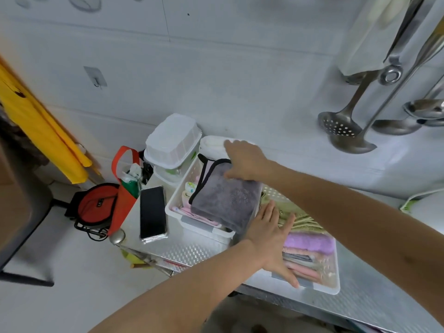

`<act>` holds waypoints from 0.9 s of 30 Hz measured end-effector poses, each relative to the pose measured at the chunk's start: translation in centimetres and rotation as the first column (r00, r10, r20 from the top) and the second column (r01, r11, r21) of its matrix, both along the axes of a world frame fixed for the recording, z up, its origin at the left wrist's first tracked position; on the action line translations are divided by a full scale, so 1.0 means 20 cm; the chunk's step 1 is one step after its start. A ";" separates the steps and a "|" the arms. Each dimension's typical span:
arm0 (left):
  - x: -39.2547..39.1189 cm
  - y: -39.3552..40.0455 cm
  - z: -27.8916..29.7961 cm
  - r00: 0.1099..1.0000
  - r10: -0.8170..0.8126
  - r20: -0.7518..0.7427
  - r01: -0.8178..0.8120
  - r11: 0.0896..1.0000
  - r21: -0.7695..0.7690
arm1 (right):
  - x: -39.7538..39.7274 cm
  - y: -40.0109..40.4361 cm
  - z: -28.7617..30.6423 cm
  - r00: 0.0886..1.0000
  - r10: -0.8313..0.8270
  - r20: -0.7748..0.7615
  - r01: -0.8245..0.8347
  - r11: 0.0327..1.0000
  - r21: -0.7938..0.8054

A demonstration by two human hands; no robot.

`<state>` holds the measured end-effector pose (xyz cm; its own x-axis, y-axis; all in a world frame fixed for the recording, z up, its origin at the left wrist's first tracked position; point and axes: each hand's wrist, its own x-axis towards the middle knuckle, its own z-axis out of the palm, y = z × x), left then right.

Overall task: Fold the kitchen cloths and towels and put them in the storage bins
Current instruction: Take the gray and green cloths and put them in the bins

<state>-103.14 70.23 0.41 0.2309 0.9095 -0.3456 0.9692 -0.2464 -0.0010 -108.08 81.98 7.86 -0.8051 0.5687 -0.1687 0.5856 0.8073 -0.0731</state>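
Note:
A folded grey towel with black trim lies on top of the left white storage bin, over pink and patterned cloths. My right hand presses flat on the towel's far edge. My left hand lies flat with fingers spread on the cloths in the right white bin, beside the towel's near corner. That bin holds folded green, lilac, grey and pink cloths standing in a row.
A black phone lies on the metal counter left of the bins. Stacked lidded plastic containers stand behind it. An orange bag hangs off the counter's left end. Ladles and a skimmer hang on the wall at right.

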 end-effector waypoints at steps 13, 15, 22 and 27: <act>0.00 -0.07 0.10 0.993 0.003 0.119 -0.009 0.998 0.055 | 0.03 -0.24 -0.14 0.910 0.238 0.341 -0.283 0.955 0.090; -0.01 -0.06 0.09 0.995 -0.015 0.099 0.007 0.997 0.083 | 0.03 -0.20 -0.14 0.926 0.239 0.291 -0.270 0.960 0.070; -0.01 -0.04 0.02 0.998 -0.014 0.064 0.008 0.996 0.087 | 0.12 -0.07 -0.07 0.956 0.240 0.169 -0.247 0.969 0.021; 0.00 -0.01 0.01 0.998 -0.059 -0.016 0.061 0.992 0.107 | 0.43 0.16 0.16 0.955 0.065 -0.289 -0.035 0.993 0.108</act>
